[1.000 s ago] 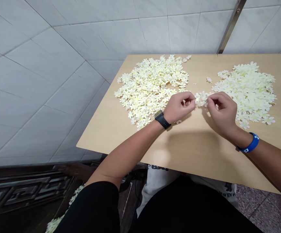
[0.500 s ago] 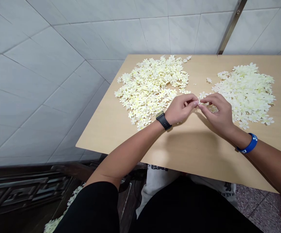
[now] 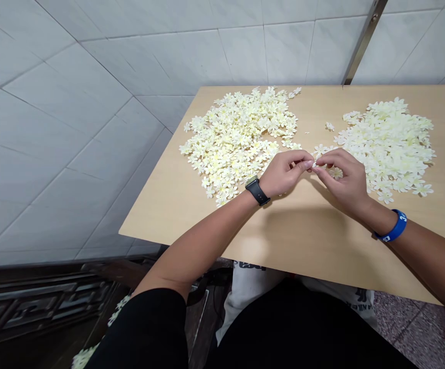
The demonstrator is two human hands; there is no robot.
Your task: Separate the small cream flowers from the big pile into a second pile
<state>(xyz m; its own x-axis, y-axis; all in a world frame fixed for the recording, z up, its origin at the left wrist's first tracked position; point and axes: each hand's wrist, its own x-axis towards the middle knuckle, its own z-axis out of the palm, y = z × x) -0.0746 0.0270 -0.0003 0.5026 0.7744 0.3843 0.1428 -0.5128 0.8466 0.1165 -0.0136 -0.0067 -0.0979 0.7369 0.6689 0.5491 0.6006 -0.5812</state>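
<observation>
My left hand (image 3: 285, 171) and my right hand (image 3: 343, 177) meet fingertip to fingertip above the wooden table (image 3: 306, 230), both pinched on one small cream fabric flower (image 3: 314, 164). A black watch sits on my left wrist and a blue band on my right. A wide heap of flat cream flowers (image 3: 241, 136) lies to the left of my hands. A second, thicker heap of flowers (image 3: 391, 143) lies to the right, its near edge just behind my right hand.
A few loose flowers (image 3: 330, 126) lie between the two heaps. White tiled wall rises behind and left of the table, with a metal strip (image 3: 362, 41) at the back. More flowers (image 3: 86, 353) lie on the floor at lower left beside dark carved wood.
My hands have closed together from a small gap, and the flower cluster that showed between them is now mostly hidden in the pinch. The heaps have not moved.
</observation>
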